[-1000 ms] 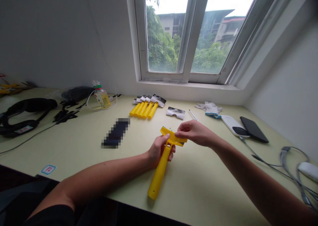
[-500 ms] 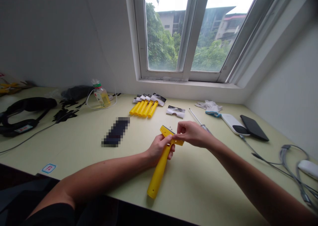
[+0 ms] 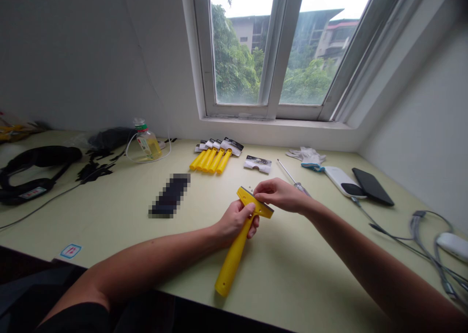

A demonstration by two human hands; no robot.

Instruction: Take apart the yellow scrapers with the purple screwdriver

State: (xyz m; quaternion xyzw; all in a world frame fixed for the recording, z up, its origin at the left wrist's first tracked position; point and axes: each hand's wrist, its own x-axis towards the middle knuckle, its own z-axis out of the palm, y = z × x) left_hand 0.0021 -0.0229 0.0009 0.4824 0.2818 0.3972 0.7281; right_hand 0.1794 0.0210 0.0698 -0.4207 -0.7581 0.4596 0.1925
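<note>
My left hand [image 3: 234,222] is wrapped round the neck of a yellow scraper [image 3: 234,260], thumb on its wide head. The handle slants down toward the table's front edge. Along the far side of the head runs a thin dark blade [image 3: 268,207]. My right hand [image 3: 277,194] is at that blade edge with thumb and fingertips drawn together; whether something small sits between them is hidden. Just beyond the head, a few tiny screws [image 3: 250,188] lie on the table. A screwdriver [image 3: 288,172] with a clear handle rests behind my right hand.
Several yellow scrapers [image 3: 210,160] with card labels lie at the back, beside a loose card [image 3: 258,164]. A pixelated dark object [image 3: 170,196] is to the left. Gloves [image 3: 307,156], a white device [image 3: 343,182], a black slab [image 3: 373,186] and cables [image 3: 420,240] occupy the right.
My right hand has shifted from the front face of the scraper's head to its far blade edge. More of the head's right end now shows. My left hand keeps its grip.
</note>
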